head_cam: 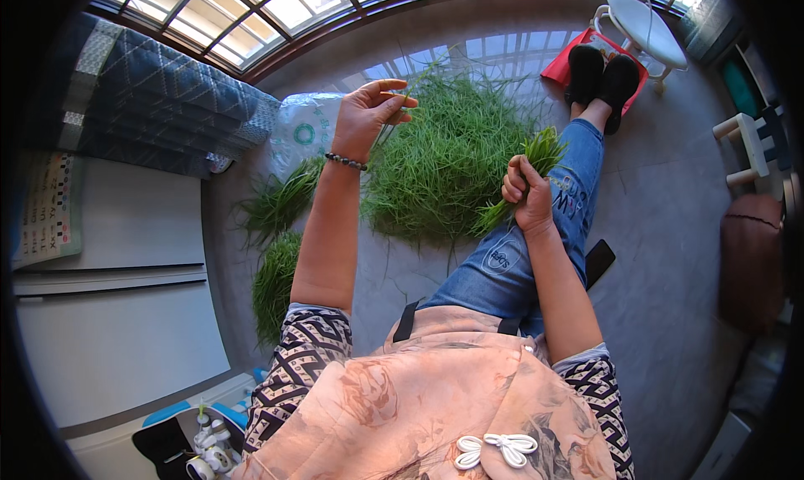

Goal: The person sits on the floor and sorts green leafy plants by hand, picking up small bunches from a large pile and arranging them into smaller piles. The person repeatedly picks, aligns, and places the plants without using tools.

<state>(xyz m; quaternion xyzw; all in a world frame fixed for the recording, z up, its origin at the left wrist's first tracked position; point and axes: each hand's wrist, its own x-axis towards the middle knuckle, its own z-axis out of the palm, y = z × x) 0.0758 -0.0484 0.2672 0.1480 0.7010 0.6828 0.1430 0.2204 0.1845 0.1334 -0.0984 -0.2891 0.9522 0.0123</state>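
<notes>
A large loose heap of long, thin, grass-like greens (449, 159) lies on the floor before me. My left hand (377, 112), with a beaded bracelet at the wrist, is raised over the heap's left edge and pinches a few thin green stalks (380, 137) between thumb and fingers. My right hand (529, 194) is closed around a thick bunch of the greens (544, 148), held above my jeans near the knee. Its leaf ends stick out on both sides of the fist. Left of the heap lie two more piles, an upper pile (282, 197) and a lower pile (276, 285).
A printed clear plastic bag (301, 131) lies beyond the upper pile. A white cabinet (119, 329) and a blue curtain (157, 97) bound the left. A phone (600, 261) lies beside my leg. My shoes (600, 75) rest on a red bag (558, 65) near a white chair (647, 31).
</notes>
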